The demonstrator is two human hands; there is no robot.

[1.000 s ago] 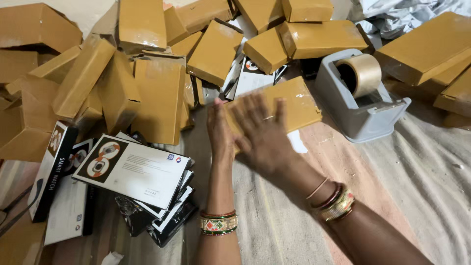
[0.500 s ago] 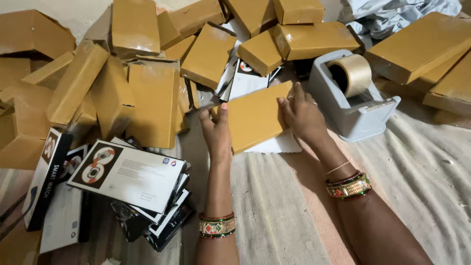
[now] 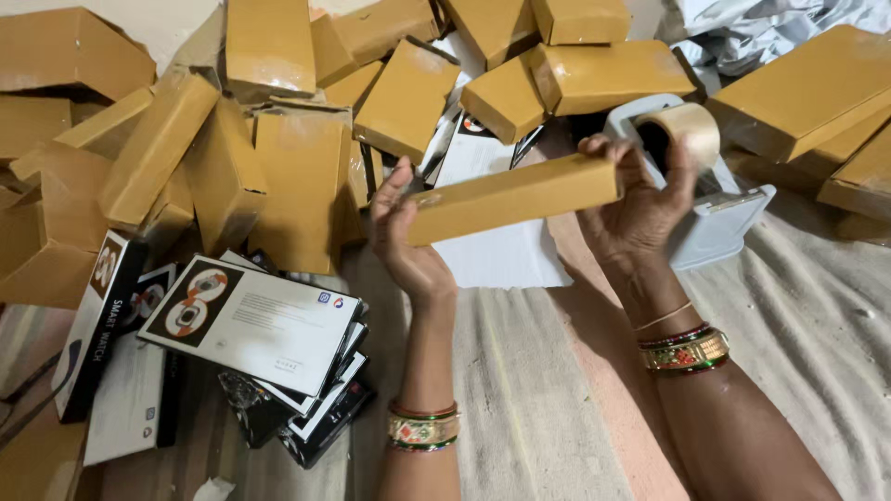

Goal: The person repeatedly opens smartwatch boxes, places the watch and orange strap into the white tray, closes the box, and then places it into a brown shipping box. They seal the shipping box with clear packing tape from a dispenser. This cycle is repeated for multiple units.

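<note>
Left hand (image 3: 408,243) and right hand (image 3: 640,199) gripping opposite ends of a long tan cardboard box (image 3: 512,198) at frame centre, grey tape dispenser (image 3: 715,199) just behind, tan boxes piling across the top, printed white-and-black cartons (image 3: 251,325) lying lower left

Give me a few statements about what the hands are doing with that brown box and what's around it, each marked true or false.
1. Both hands grip one long brown cardboard box, the left hand at one end and the right hand at the other. True.
2. The tape dispenser sits to the left of the left hand. False: it is behind the right hand.
3. Black-and-white printed boxes lie stacked at the lower left. True.
4. Both wrists are bare. False: both wear bangles.
</note>
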